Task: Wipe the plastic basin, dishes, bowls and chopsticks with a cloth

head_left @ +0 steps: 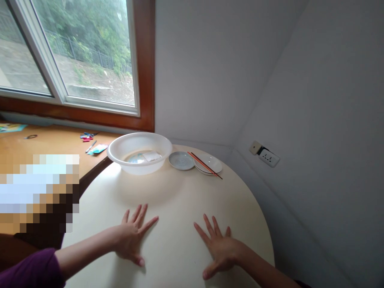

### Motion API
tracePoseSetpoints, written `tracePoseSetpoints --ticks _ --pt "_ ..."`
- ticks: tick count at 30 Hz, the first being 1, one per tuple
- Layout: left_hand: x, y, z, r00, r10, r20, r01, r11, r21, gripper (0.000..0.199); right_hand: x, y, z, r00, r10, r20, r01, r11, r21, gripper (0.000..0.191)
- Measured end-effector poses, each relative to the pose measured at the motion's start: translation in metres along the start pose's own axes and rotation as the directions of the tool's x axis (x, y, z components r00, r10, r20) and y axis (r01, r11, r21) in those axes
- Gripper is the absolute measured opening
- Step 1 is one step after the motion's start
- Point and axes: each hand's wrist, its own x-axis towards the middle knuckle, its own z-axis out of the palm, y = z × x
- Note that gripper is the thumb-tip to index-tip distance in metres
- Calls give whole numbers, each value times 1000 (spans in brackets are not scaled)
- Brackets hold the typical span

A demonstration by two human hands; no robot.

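Observation:
My left hand (130,236) rests on the round white table (171,248) with its fingers spread, holding nothing. Across from it, my right hand (218,248) is also spread on the tabletop and holds nothing. Beyond my left hand stands a translucent white basin (142,166) with a pale flat item (151,156) inside it; I cannot make out what that is. To the basin's right lies a grey plate (181,161). Beside that sits a white plate (213,162), with dark and orange chopsticks (205,164) lying across it.
A wooden desk (60,144) under the window adjoins the table on the left. On it are a pen (91,147), a blue packet (99,149) and small red and blue items (87,137). A wall socket (269,157) is at right. Part of the left side is pixelated.

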Motion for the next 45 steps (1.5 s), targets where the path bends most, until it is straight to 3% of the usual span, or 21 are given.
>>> tracePoseSetpoints --ticks 4,7,11,15,18,24,28,34,45 --pt "-3 -3 6 998 33 -57 -32 999 15 106 1 3 8 998 -5 -55 7 999 36 119" --pt "-1 -9 20 984 66 -163 -65 998 8 93 1 5 14 994 -12 -107 21 997 78 114" --pt "7 -16 47 902 71 -427 -60 997 40 71 5 5 27 973 19 -231 6 994 105 98" --pt "13 -20 62 842 101 -529 -63 994 90 65 14 5 48 886 40 -463 -11 998 66 68" --pt "14 -22 63 824 120 -554 -68 991 113 65 22 8 61 808 20 -589 0 999 34 58" --pt "13 -21 63 816 117 -566 -64 992 113 64 27 13 68 762 -10 -647 16 1000 3 56" --pt "11 -19 61 814 97 -572 -62 995 80 61 25 12 66 766 -10 -643 20 1000 9 55" --pt "9 -16 57 850 67 -522 -59 998 33 61 22 10 64 778 2 -629 20 999 28 55" --pt "12 -19 61 829 84 -553 -60 996 61 60 24 9 64 787 20 -617 14 999 49 55"
